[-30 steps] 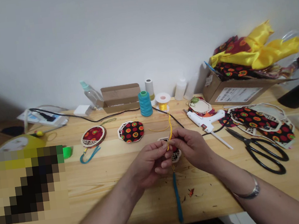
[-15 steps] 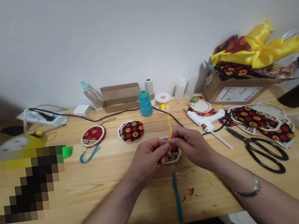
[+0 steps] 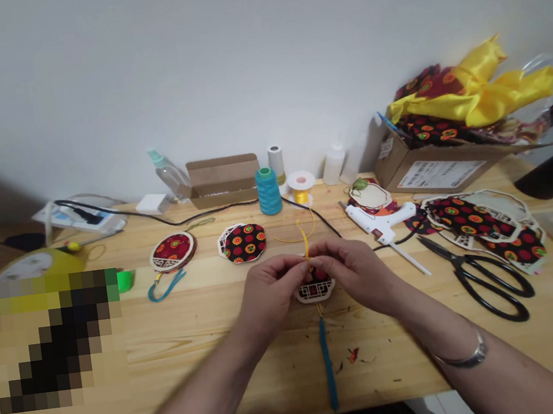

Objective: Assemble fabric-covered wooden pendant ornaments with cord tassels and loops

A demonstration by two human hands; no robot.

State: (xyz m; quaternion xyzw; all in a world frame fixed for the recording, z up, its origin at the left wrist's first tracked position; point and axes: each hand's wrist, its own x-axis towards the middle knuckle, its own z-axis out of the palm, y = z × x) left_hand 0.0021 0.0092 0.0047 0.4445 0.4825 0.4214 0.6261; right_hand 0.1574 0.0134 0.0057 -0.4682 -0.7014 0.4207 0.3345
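Both hands meet over a fabric pendant with a wooden lattice frame (image 3: 316,291) at the middle of the table. My left hand (image 3: 277,287) pinches the yellow cord (image 3: 305,240) at the pendant's top. From the other side my right hand (image 3: 349,272) also has thumb and finger closed on that cord, the tips touching the left ones. The cord's braided end sticks up beyond the fingers. Below the pendant a blue tassel (image 3: 329,365) lies straight toward the table's front edge. The exact spot between the fingertips is partly hidden.
A yellow cord spool (image 3: 301,194) and blue thread cone (image 3: 269,193) stand behind my hands. On the right lie a white glue gun (image 3: 379,221) and black scissors (image 3: 481,276). Two pendants, one round (image 3: 172,251) and one black patterned (image 3: 244,242), lie left. A cardboard box (image 3: 433,171) holds fabric.
My fingertips have come closer together at the pendant's top. The cord end above them has shifted left and shows shorter. More of the pendant's lattice is visible.
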